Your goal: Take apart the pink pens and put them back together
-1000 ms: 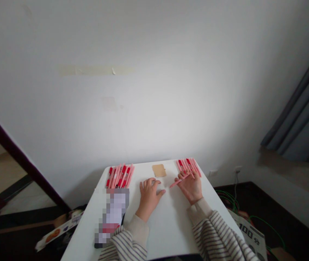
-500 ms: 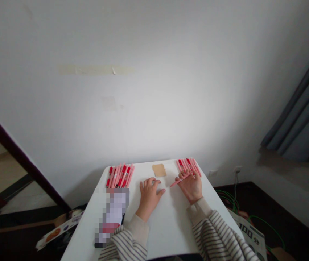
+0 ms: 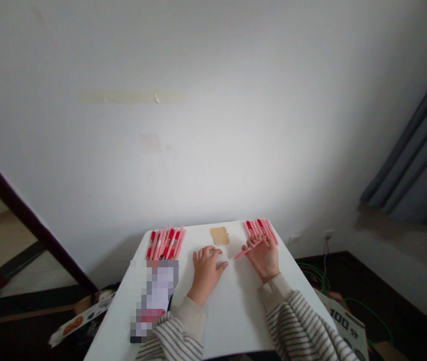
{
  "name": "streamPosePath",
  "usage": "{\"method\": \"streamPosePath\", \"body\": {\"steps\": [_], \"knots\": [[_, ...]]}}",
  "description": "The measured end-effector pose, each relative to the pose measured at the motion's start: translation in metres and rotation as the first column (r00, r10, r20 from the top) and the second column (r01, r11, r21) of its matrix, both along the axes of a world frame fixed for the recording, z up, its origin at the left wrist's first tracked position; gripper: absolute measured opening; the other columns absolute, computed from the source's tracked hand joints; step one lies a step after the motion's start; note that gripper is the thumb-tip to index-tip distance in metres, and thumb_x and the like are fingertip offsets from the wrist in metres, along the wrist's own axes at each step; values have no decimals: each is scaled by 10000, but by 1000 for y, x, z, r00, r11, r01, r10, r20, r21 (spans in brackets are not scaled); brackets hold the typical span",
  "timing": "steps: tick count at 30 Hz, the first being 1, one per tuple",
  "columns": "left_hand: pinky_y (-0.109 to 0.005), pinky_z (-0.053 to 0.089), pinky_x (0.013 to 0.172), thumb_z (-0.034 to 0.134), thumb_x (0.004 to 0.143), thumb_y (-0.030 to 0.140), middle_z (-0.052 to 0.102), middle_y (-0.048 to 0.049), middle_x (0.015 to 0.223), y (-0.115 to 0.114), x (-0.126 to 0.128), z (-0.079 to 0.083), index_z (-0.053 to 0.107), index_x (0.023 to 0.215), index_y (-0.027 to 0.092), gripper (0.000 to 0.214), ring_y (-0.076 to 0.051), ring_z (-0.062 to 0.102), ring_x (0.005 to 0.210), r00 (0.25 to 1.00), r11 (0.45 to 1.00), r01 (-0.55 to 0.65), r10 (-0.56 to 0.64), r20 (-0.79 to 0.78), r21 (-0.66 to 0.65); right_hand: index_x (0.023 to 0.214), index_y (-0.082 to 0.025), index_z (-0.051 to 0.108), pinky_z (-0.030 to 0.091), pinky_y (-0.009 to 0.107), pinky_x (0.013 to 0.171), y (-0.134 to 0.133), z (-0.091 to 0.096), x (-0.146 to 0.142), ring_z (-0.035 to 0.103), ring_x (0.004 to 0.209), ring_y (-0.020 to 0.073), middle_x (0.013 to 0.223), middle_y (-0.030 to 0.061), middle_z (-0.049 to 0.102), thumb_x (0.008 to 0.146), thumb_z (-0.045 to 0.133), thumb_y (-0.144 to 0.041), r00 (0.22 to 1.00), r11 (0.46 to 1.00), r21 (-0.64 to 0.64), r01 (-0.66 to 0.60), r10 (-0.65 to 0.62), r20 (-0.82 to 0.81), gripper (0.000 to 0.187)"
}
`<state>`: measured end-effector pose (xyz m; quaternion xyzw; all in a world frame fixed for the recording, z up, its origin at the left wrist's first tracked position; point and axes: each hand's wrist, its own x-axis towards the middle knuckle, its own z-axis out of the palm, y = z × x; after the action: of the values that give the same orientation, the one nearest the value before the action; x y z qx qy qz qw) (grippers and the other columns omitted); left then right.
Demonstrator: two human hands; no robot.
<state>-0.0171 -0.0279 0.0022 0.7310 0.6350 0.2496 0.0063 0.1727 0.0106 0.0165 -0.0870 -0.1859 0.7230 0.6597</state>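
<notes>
My right hand (image 3: 265,259) is turned palm up with a pink pen (image 3: 250,247) held across its fingers, the tip slanting down to the left. My left hand (image 3: 206,271) hovers over or rests on the white table, fingers apart and bent, holding nothing. Just behind the right hand lies a row of pink and red pens (image 3: 256,226), partly covered by its fingers. Another row of pink and red pens (image 3: 164,243) is at the table's far left. A small tan square (image 3: 220,235) lies between the rows, beyond both hands.
The white table (image 3: 232,321) stands against a pale wall (image 3: 213,150). A pixelated object (image 3: 159,296) lies by my left forearm. Right of the table, green cables (image 3: 313,273) and a printed box (image 3: 345,321) are on the floor. A grey curtain (image 3: 416,165) hangs at right.
</notes>
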Motion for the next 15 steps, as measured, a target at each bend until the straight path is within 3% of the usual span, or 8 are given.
{"method": "streamPosePath", "body": {"steps": [15], "knots": [[-529,273,1058,652,766,376,581,-37,1149,1,-1,-3,617,1054,280,306,-246,491,1130,1000,999,6,-6,-1,36,753,-252,567,469,315,652,2,-2,0,491,606,113,709,-36,536,814,569,-436,999,1000,8,14,-14,52,195]]}}
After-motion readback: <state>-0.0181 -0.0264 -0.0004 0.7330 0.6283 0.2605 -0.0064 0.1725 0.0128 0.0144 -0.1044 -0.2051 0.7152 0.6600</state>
